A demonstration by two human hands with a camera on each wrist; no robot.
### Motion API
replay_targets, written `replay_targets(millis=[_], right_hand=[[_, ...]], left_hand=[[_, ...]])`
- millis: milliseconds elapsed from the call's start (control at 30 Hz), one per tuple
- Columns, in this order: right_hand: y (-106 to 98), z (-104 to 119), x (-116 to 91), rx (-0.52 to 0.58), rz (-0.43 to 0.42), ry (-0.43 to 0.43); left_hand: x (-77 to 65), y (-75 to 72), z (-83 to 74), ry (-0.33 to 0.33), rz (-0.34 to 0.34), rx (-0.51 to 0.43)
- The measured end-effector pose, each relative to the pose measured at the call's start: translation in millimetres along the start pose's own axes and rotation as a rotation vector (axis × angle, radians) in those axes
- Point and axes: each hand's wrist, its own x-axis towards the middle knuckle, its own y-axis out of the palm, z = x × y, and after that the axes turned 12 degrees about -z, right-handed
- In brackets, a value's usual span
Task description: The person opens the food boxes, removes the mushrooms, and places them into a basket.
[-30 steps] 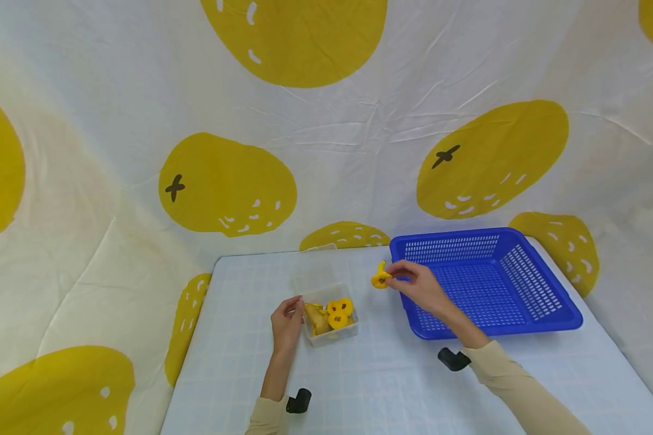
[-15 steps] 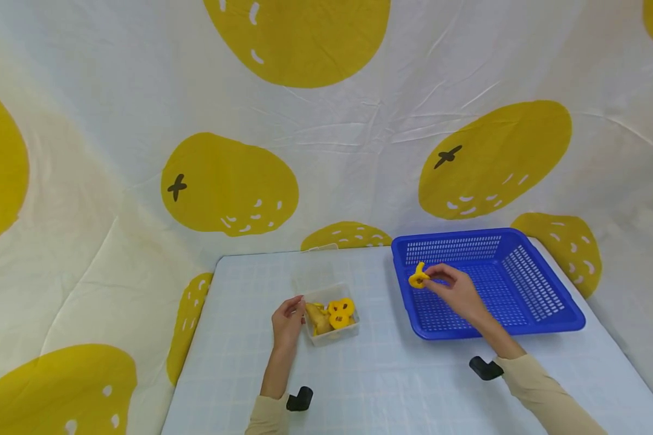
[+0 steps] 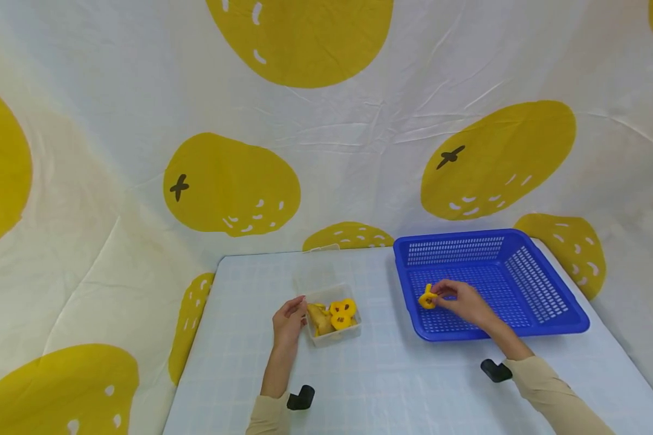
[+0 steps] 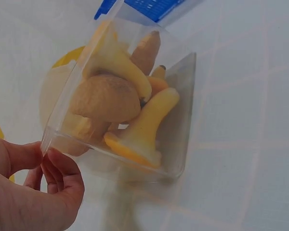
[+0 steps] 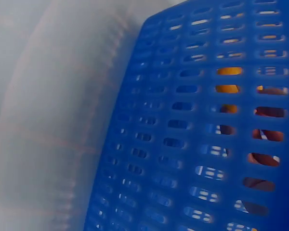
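A clear plastic box [image 3: 326, 341] holds several toy mushrooms: yellow trumpet-shaped ones [image 3: 341, 314] and a brown-capped one [image 4: 106, 98]. My left hand [image 3: 287, 320] pinches the box's left rim between thumb and fingers. At the right, a yellow toy mushroom [image 3: 427, 299] with a flared cap is pinched in the fingertips of my right hand [image 3: 465, 302], down inside the blue basket [image 3: 574, 323]. In the right wrist view the basket's slotted wall [image 5: 183, 120] hides most of that hand and the mushroom; only bits show through the slots.
Behind the box its transparent lid [image 3: 315, 275] lies folded back. A pale checked cloth [image 3: 381, 386] covers the table, and a white curtain with yellow fruit prints [image 3: 359, 151] hangs close behind it. The basket takes up the table's back right.
My right hand has carried the yellow mushroom rightward from beside the box, over the basket's edge, then lowered it inside. The left hand has stayed on the box rim.
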Motion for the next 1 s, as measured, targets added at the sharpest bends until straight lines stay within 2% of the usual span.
replay_targets(millis=[133, 367, 467, 600, 733, 1000], right_hand=[[2.9, -5.7, 2.5, -0.015, 0.082, -0.014], [8.6, -12.2, 6.3, -0.032, 0.174, -0.047], [8.8, -12.9, 7.3, -0.03, 0.204, -0.086], [7.8, -8.8, 7.0, -0.028, 0.206, -0.104], [7.5, -3.9, 7.3, -0.016, 0.187, -0.087], [13.0, 10.4, 11.8, 0.015, 0.097, -0.099]], left_hand=[[0.6, 0.3, 0.9, -0.003, 0.0, -0.001], [0.8, 0.4, 1.3, -0.009, -0.005, 0.014], [0.9, 0.3, 0.9, -0.002, -0.003, 0.021], [0.5, 0.5, 0.7, 0.006, 0.002, 0.023], [0.3, 0.5, 0.1, 0.007, 0.002, 0.027], [1.0, -0.6, 2.2, 0.009, 0.003, 0.045]])
